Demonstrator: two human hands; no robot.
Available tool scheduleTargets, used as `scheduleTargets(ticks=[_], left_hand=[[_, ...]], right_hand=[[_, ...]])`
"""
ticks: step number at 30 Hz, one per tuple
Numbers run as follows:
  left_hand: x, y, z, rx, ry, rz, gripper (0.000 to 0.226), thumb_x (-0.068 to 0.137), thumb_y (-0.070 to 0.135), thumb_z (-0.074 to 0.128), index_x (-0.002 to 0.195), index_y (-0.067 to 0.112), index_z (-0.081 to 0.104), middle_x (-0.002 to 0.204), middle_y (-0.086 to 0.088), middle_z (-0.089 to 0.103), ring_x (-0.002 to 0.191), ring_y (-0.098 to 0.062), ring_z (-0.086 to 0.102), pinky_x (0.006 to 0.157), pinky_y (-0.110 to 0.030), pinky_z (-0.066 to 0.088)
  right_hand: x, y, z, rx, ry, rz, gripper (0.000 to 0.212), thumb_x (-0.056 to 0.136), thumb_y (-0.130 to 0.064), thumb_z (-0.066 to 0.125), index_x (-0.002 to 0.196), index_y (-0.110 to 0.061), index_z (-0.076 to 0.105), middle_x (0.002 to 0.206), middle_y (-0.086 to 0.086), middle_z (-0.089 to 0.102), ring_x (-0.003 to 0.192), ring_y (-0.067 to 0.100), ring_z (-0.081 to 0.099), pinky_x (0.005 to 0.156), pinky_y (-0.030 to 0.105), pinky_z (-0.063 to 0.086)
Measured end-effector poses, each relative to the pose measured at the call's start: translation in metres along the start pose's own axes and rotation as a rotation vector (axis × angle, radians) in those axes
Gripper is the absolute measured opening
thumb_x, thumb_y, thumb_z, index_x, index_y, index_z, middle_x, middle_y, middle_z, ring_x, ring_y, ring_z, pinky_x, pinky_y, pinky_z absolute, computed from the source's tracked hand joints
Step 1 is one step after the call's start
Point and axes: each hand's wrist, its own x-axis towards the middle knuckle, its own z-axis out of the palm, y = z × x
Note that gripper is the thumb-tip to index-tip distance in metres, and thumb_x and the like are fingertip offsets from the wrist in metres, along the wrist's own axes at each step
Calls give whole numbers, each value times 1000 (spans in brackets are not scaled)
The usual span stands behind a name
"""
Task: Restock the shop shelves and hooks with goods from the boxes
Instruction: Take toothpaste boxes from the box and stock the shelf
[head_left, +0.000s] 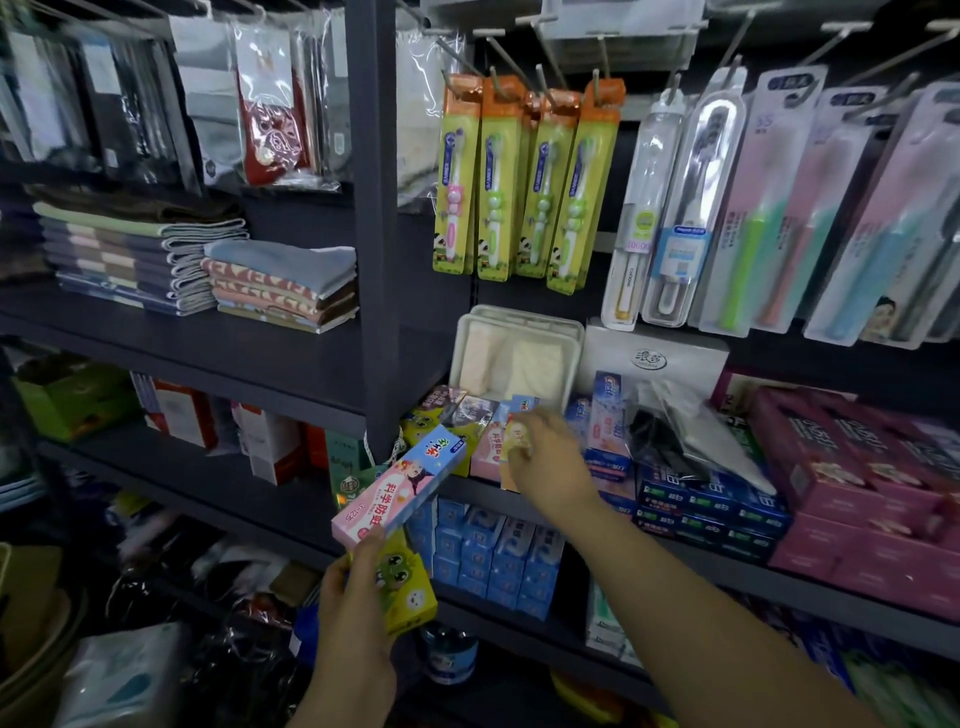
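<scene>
Toothpaste boxes fill both your hands. Your left hand (356, 597) grips a pink-and-blue children's toothpaste box (400, 493) stacked on a yellow-green one (408, 587), held in front of the dark shelf (779, 587). Your right hand (550, 457) reaches onto that shelf, fingers closed around a yellow box (514, 452), blurred, among the boxes already there, below the hanging children's toothbrushes (524, 182).

Blur and cropped edges
The right hand (545, 457) is motion-blurred, hiding its grip on a yellow box (511, 457); pink boxes (883, 499) run off the right edge.
</scene>
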Motion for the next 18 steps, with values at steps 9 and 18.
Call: scheduleTargets(ticks=[9,18], left_hand=[[1,0,-8,14,-16,-21,42,90,41,60,127,24,52,115,-12,64,100,-37,64,65,-39,52],[1,2,-12,3,0,-9,37,90,39,59,124,24,55,113,-11,65,97,-37,65,62,-35,51]], right_hand=[[-18,7,15,91,111,96,47,91,-20,63,133,-6,49,137,9,50,118,21,53,97,25,40],[-15,8,16,5,165,93,41,91,-23,63,126,-3,53,129,10,54,115,22,54,93,27,42]])
